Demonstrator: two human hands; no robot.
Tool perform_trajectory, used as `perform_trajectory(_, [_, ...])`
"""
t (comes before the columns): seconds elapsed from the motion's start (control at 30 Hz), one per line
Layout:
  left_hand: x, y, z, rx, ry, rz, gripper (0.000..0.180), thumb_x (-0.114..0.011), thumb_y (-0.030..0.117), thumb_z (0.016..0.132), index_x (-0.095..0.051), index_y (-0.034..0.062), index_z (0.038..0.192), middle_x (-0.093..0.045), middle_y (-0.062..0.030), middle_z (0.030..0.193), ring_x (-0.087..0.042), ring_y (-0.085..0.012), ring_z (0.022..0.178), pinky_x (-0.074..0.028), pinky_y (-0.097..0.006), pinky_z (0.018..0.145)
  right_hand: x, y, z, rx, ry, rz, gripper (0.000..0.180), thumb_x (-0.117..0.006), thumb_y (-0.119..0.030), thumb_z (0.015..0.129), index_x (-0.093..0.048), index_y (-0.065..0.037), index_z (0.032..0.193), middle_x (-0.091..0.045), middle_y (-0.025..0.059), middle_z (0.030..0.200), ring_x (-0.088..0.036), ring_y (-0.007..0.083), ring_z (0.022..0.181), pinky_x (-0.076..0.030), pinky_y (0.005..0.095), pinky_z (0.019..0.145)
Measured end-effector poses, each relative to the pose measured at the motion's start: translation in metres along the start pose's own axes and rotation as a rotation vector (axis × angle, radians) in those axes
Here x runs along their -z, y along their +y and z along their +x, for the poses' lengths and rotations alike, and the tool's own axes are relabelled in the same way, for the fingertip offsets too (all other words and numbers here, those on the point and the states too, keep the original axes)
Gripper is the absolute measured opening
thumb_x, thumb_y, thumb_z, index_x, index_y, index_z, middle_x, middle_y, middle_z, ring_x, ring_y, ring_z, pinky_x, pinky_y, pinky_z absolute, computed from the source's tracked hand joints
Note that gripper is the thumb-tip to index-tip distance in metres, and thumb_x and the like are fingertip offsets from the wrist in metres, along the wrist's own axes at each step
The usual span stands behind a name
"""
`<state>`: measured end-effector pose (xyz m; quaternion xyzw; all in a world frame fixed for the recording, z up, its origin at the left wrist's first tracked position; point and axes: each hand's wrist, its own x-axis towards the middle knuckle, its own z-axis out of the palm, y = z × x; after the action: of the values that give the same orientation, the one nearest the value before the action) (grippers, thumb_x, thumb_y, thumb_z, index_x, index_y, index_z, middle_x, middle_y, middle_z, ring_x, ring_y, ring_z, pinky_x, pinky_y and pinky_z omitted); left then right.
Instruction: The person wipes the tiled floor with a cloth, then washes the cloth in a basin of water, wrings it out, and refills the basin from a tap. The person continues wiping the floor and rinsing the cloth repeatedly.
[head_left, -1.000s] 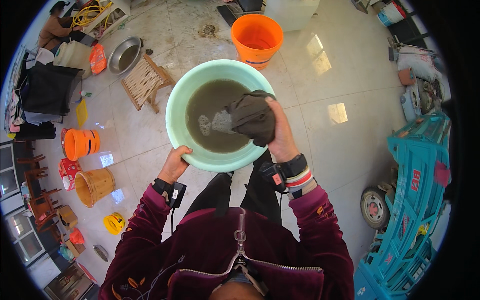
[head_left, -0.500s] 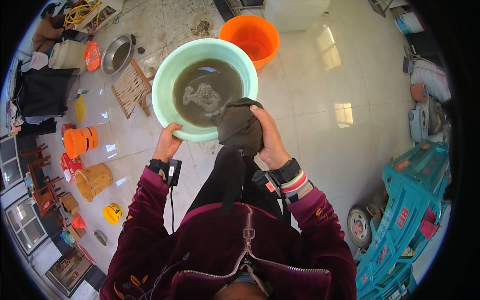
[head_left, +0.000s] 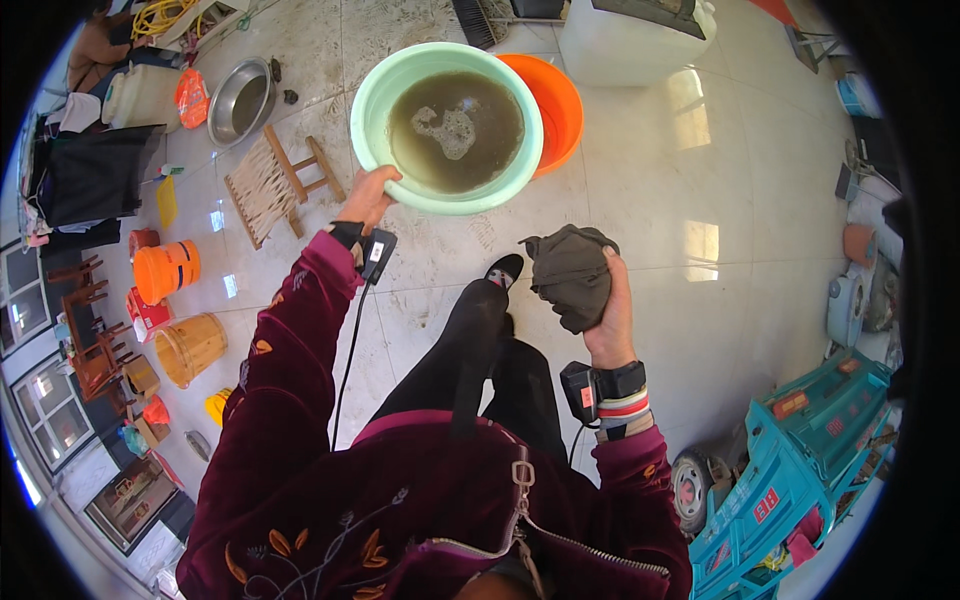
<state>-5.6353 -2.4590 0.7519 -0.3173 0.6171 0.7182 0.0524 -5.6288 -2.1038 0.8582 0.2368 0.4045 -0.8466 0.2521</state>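
My left hand [head_left: 372, 196] grips the near-left rim of a pale green basin [head_left: 445, 202]. Murky brown water [head_left: 480, 125] with a patch of foam lies in the basin. Away to the right, my right hand [head_left: 612, 315] is closed round a bunched dark grey cloth [head_left: 572, 275], held clear of the basin. The cloth's exact kind does not show in its crumpled state. Behind the basin's right side stands an orange bucket [head_left: 562, 115], partly hidden by the rim.
A woven-top folding stool [head_left: 262, 190] and a metal basin [head_left: 242, 105] are at the left. A white tank [head_left: 630, 45] stands at the far side. Wooden and orange buckets [head_left: 168, 272] line the left. A teal three-wheeled vehicle [head_left: 800, 440] is at the right. A person [head_left: 98, 50] sits far left.
The basin has shifted to the right and farther away, now overlapping more of the orange bucket. My right hand has carried the cloth rightward, off the basin's rim. My left hand keeps its hold.
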Motion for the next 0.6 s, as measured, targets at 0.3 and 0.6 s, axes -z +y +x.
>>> perform_trajectory(0.3, [-0.038,0.018,0.081,-0.055,0.180,0.202,0.042,-0.055,0.003,0.068,-0.052,-0.0025,0.110,-0.060,-0.0119,0.092,-0.062,-0.0221,0.079,-0.052,-0.036,0.060,0.023,-0.009,0.025,-0.125,0.039,0.086,0.037,-0.045,-0.031,0.092,-0.053,-0.003,0.114,-0.059,0.0087,0.112,-0.057,0.0190,0.101,-0.046,0.0312,0.087])
perform_trajectory(0.6, [-0.097,0.042,0.104,-0.146,0.370,1.103,0.074,-0.053,0.012,0.073,-0.018,0.0039,0.138,-0.056,-0.0325,0.099,-0.058,-0.0449,0.089,-0.045,-0.045,0.081,0.049,-0.041,0.036,-0.098,0.080,0.011,0.039,-0.044,-0.032,0.093,-0.053,-0.001,0.115,-0.059,0.0094,0.112,-0.057,0.0190,0.101,-0.045,0.0311,0.088])
